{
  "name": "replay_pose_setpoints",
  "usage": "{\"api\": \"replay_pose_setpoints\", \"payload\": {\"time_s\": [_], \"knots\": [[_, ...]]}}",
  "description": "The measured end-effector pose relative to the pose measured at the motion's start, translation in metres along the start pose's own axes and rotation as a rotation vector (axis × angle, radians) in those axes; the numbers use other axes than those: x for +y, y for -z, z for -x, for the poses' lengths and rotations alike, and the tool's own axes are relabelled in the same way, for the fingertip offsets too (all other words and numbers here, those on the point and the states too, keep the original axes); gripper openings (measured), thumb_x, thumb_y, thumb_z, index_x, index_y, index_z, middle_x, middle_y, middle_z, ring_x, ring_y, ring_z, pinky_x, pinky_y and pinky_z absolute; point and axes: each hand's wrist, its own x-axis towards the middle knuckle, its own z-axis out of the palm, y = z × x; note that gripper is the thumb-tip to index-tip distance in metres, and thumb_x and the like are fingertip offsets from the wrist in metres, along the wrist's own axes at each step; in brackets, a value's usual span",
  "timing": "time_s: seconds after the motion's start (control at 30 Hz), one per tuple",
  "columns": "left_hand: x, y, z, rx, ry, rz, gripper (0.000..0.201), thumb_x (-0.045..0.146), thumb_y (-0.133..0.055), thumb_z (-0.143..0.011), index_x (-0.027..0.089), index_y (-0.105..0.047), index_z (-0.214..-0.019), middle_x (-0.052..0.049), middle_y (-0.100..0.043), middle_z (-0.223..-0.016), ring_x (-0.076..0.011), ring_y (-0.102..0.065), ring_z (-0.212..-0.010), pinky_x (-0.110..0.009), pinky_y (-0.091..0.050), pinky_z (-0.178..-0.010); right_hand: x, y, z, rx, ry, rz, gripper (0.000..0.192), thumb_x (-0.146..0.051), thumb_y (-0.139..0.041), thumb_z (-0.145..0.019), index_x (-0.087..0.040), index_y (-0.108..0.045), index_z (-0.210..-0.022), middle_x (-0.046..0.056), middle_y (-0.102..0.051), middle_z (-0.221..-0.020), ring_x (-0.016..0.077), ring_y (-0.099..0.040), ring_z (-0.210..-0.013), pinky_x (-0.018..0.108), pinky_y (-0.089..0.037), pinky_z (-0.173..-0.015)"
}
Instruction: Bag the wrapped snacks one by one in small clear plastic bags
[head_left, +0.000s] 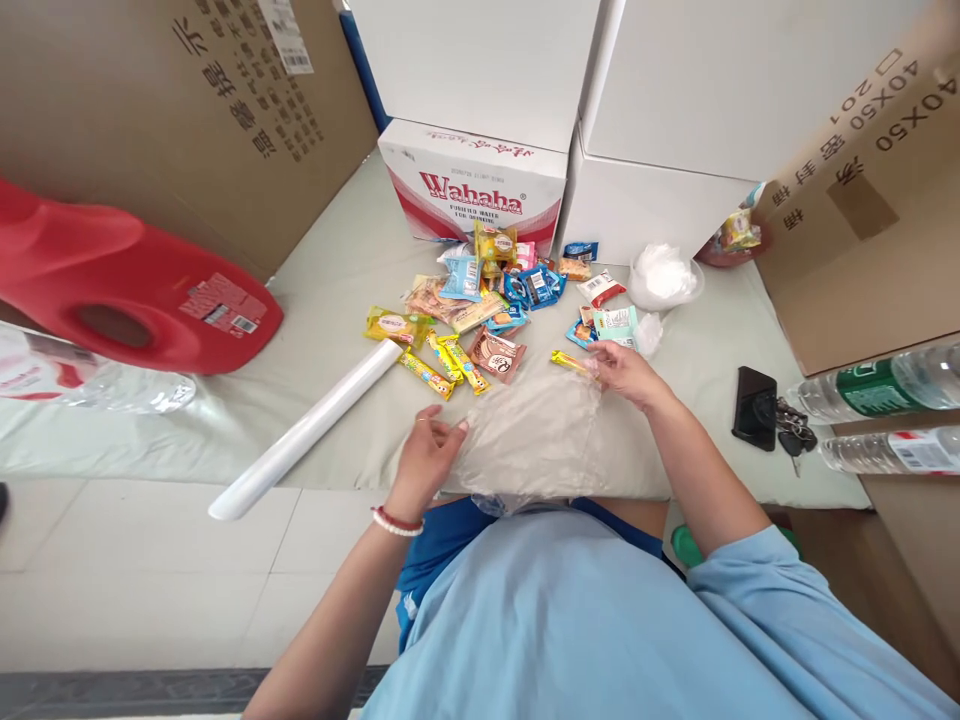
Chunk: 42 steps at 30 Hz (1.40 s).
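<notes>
A clear plastic bag (529, 435) lies crumpled in front of me, its near end hanging over the edge by my lap. At its left rim is my left hand (427, 455), thumb and fingers apart, with the thumb tip against or just beside the film. My right hand (626, 373) pinches the end of a small yellow snack bar (570, 361) above the bag's far right side. Several yellow snack bars (426, 373) and a brown snack packet (496, 354) lie beyond the bag. Behind them is a heap of wrapped snacks, with a blue packet (540, 287) among them.
A white plastic roll (307, 430) lies to the left, near a red jug (135, 290). A Wahaha carton (476, 190) stands behind the snacks. To the right are a bowl with a white bag (664, 278), a phone (754, 408), keys (795, 435) and water bottles (877, 388).
</notes>
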Motion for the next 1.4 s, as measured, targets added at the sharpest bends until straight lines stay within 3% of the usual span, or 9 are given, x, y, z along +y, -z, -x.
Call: {"api": "replay_pose_setpoints", "payload": {"time_s": [0.13,0.27,0.53,0.7,0.8,0.93,1.03,1.23,1.4], "knots": [[0.016,-0.002,0.013,0.125,-0.529,-0.587,0.035,0.027,-0.073,-0.081,0.021,-0.069,-0.116,-0.014,-0.062,-0.114,-0.0329,-0.057,-0.112,-0.05,-0.042,-0.101,0.001,0.028,-0.023,0.324,0.142,0.539,0.048,-0.037,-0.069,-0.085,-0.017,-0.065,-0.129,0.015,-0.068,-0.119,0.029,-0.061,-0.108,0.045,-0.049,-0.097],[0.002,-0.026,0.021,-0.468,-0.764,-0.812,0.03,0.021,-0.058,-0.092,0.029,-0.071,-0.119,-0.011,-0.067,-0.128,-0.0302,-0.058,-0.128,-0.049,-0.039,-0.111,0.013,0.034,-0.03,0.275,-0.029,0.981,0.069,-0.042,-0.075,-0.081,-0.014,-0.057,-0.141,0.021,-0.055,-0.142,0.0389,-0.047,-0.128,0.047,-0.044,-0.1],[-0.048,-0.034,0.032,-0.512,-0.728,-1.11,0.062,0.045,-0.065,-0.094,0.027,-0.051,-0.151,-0.014,-0.035,-0.167,-0.0386,-0.025,-0.156,-0.062,-0.025,-0.123,0.042,0.05,-0.007,0.537,0.108,1.064,0.036,-0.024,-0.041,-0.098,-0.017,-0.074,-0.112,0.014,-0.071,-0.113,0.0328,-0.05,-0.119,0.049,-0.036,-0.104],[-0.03,-0.03,0.036,-0.44,-0.787,-1.048,0.042,0.043,-0.052,-0.101,0.022,-0.065,-0.136,-0.014,-0.058,-0.15,-0.0333,-0.044,-0.147,-0.056,-0.034,-0.117,0.035,0.047,-0.013,0.364,0.318,1.054,0.044,-0.037,-0.048,-0.098,-0.015,-0.066,-0.131,0.016,-0.066,-0.128,0.0339,-0.046,-0.125,0.045,-0.041,-0.105],[-0.021,-0.029,0.016,-0.49,-0.838,-1.048,0.036,0.03,-0.042,-0.105,0.023,-0.069,-0.129,-0.009,-0.069,-0.138,-0.0273,-0.052,-0.141,-0.052,-0.035,-0.117,0.035,0.037,-0.027,0.299,0.244,1.147,0.055,-0.034,-0.059,-0.092,-0.012,-0.056,-0.143,0.019,-0.058,-0.143,0.0359,-0.042,-0.132,0.048,-0.041,-0.105],[-0.028,-0.024,-0.016,-0.556,-0.805,-1.131,0.039,0.029,-0.045,-0.103,0.026,-0.065,-0.136,-0.008,-0.06,-0.149,-0.0293,-0.045,-0.147,-0.058,-0.028,-0.122,0.034,0.038,-0.032,0.433,0.174,1.076,0.037,-0.023,-0.047,-0.096,-0.012,-0.069,-0.125,0.018,-0.068,-0.13,0.0329,-0.052,-0.121,0.047,-0.044,-0.101],[-0.039,-0.021,-0.015,-0.534,-0.767,-1.166,0.047,0.04,-0.045,-0.103,0.027,-0.055,-0.148,-0.009,-0.049,-0.159,-0.0309,-0.039,-0.152,-0.064,-0.023,-0.123,0.014,0.039,-0.004,0.614,0.382,0.896,0.036,-0.026,-0.042,-0.101,-0.015,-0.073,-0.118,0.014,-0.074,-0.115,0.0286,-0.06,-0.109,0.044,-0.048,-0.097],[-0.04,-0.039,0.033,-0.32,-0.606,-1.231,0.051,0.041,-0.042,-0.104,0.026,-0.05,-0.152,-0.012,-0.035,-0.167,-0.037,-0.03,-0.155,-0.072,-0.022,-0.119,-0.044,-0.023,0.096,0.62,0.946,0.807,0.032,-0.02,-0.062,-0.098,-0.026,-0.07,-0.128,0.007,-0.074,-0.11,0.0223,-0.062,-0.096,0.036,-0.051,-0.087],[-0.036,-0.048,0.061,-0.286,-0.525,-1.197,0.051,0.04,-0.037,-0.106,0.027,-0.048,-0.153,-0.011,-0.032,-0.168,-0.038,-0.031,-0.154,-0.072,-0.027,-0.116,-0.042,-0.062,0.111,0.545,1.099,0.755,0.058,-0.008,-0.067,-0.092,-0.034,-0.058,-0.144,0.003,-0.076,-0.103,0.0198,-0.058,-0.086,0.032,-0.05,-0.078]]}}
